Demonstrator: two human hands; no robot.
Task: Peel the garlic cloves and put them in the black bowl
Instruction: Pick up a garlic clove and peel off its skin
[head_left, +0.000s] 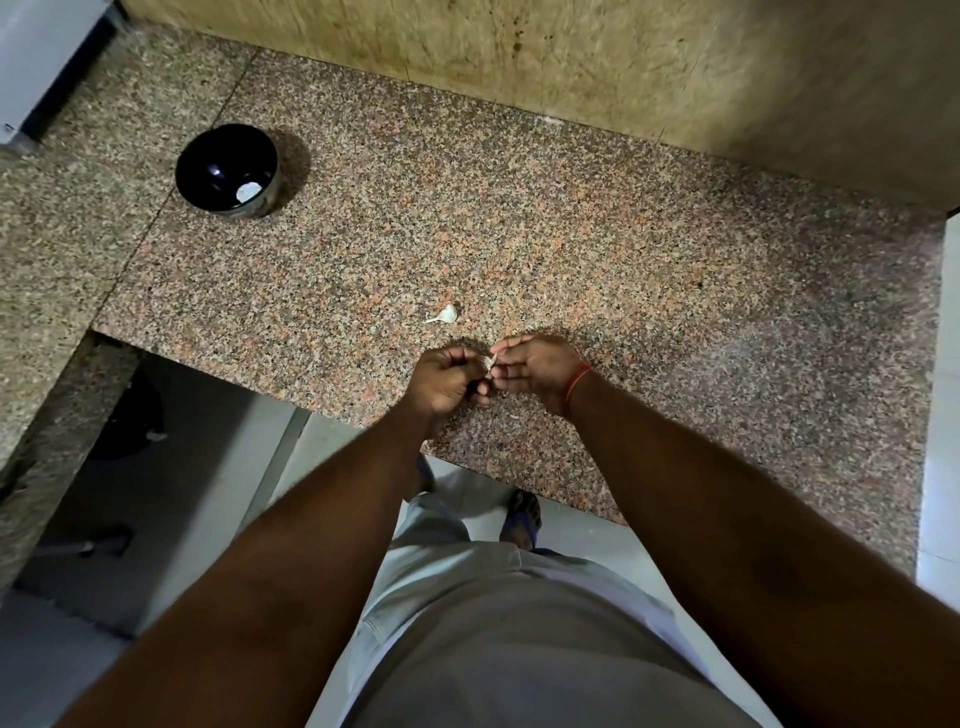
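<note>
- The granite counter (519, 234) is speckled in pink, grey and black.
- The black bowl (227, 171), far left, is glossy black inside, with a white piece (247, 192) in it.
- The garlic clove (445, 314) near the middle is white.
- The wrist thread (577, 382) is red.
- The far wall (467, 47) is mottled yellowish-brown.
- The trousers (519, 623) are light grey.

A speckled pink-and-grey granite counter (571, 218) meets a mottled yellowish stone wall (467, 67) — pale tiled floor (597, 535) lies below, and the light is dim.
</note>
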